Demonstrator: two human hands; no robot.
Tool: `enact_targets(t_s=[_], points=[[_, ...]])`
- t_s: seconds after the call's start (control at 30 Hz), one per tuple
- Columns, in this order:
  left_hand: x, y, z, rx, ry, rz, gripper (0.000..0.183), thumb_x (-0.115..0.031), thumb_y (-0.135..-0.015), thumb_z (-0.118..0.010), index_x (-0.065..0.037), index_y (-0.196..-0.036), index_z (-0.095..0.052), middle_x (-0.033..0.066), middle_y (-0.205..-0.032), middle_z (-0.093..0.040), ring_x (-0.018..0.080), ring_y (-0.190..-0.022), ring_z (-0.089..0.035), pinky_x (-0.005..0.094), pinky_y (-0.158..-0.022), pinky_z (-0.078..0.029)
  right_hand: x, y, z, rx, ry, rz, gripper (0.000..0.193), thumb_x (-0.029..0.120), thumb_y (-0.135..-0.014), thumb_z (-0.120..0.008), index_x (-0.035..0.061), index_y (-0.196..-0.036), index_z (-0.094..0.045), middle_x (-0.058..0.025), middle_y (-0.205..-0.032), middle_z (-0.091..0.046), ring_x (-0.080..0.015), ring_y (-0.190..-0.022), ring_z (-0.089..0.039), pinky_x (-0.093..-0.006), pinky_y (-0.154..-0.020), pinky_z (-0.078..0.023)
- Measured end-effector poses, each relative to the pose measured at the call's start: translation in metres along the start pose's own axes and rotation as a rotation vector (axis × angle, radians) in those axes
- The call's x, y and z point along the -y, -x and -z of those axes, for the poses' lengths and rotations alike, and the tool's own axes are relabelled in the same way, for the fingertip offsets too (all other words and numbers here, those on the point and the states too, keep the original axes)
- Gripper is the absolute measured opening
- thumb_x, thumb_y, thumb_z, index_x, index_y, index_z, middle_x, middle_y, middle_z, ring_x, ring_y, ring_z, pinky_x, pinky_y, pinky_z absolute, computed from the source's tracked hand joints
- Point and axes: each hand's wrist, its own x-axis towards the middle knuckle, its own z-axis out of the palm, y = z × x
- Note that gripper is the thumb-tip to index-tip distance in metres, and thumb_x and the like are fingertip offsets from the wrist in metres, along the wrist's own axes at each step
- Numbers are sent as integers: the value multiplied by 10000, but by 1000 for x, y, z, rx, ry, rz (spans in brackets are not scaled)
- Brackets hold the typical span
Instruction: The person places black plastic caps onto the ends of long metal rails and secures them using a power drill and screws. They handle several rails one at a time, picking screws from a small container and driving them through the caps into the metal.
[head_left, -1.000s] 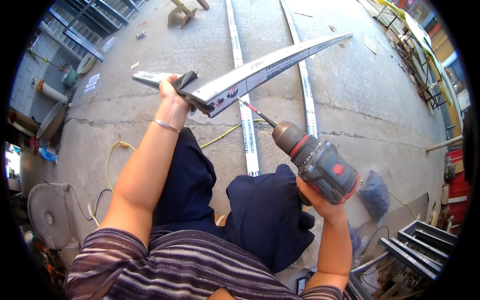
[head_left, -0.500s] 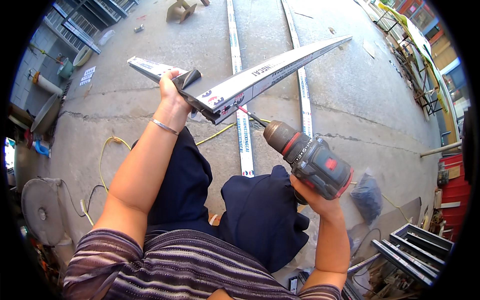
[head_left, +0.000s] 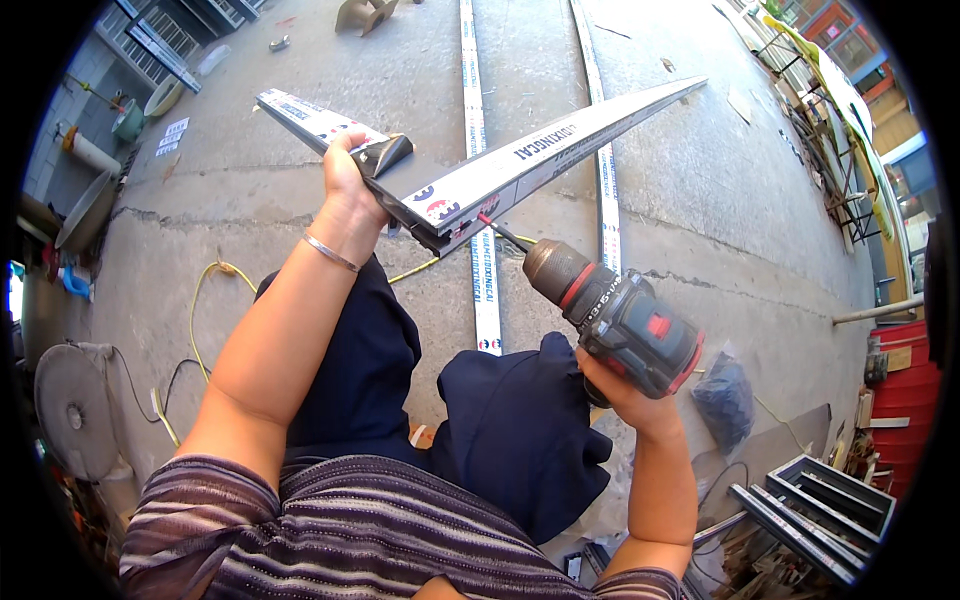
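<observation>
My left hand [head_left: 350,185] is wrapped round the corner of a metal profile frame [head_left: 540,145], whose top faces carry white printed protective film. At this corner a dark film flap [head_left: 385,155] is peeled up beside my fingers. One arm of the frame runs to the far left, the longer one to the far right. My right hand [head_left: 625,395] grips a cordless drill [head_left: 625,325] by its handle. Its thin bit [head_left: 508,235], red near the end, meets the side face of the longer profile close to the corner. The bit's very tip is hidden.
Two long film-covered profiles [head_left: 486,290] [head_left: 608,200] lie on the concrete floor beneath the frame. A yellow cable [head_left: 195,325] curls at left near a round fan [head_left: 75,410]. At right are a plastic bag of dark contents [head_left: 725,400] and stacked dark frames [head_left: 820,510].
The drill has shifted slightly left toward the frame, and less of its bit shows outside the profile. The frame's corner has moved a little to the right and down. Both grips are the same.
</observation>
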Motion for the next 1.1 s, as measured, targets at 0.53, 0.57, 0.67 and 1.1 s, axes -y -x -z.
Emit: enact_targets(t_s=[0.53, 0.57, 0.67, 1.1], points=[[2, 8, -1, -30, 51, -13, 491, -356, -876, -379, 82, -977, -578, 228, -919, -627, 330, -865, -609, 469, -838, -497, -23, -12, 7, 163, 433, 270, 281, 101, -712, -761, 147, -976, -679, -64, -958, -674, -272, -860, -657, -391, -736, -521], [2, 10, -2, -31, 38, -21, 495, -359, -878, -376, 81, -978, -581, 227, -921, -626, 328, -868, -609, 469, -840, -496, -23, -13, 7, 167, 437, 268, 281, 101, -712, -761, 147, -976, -679, -64, -958, -674, -272, -860, -657, -391, -736, -521], [1, 15, -5, -23, 31, -26, 502, -361, -879, -371, 81, -982, -585, 225, -928, -625, 327, -873, -608, 469, -838, -497, -24, -14, 8, 203, 452, 269, 233, 41, -769, -734, 61, -984, -645, -43, -893, -658, -186, -824, -634, -325, -745, -503], [-1, 18, -6, -17, 5, -35, 514, -366, -883, -375, 91, -976, -592, 210, -909, -620, 310, -852, -604, 446, -825, -505, -29, -18, 6, 250, 514, 189, 248, 90, -772, -715, 120, -1010, -656, -56, -932, -661, -235, -847, -641, -358, -749, -513]])
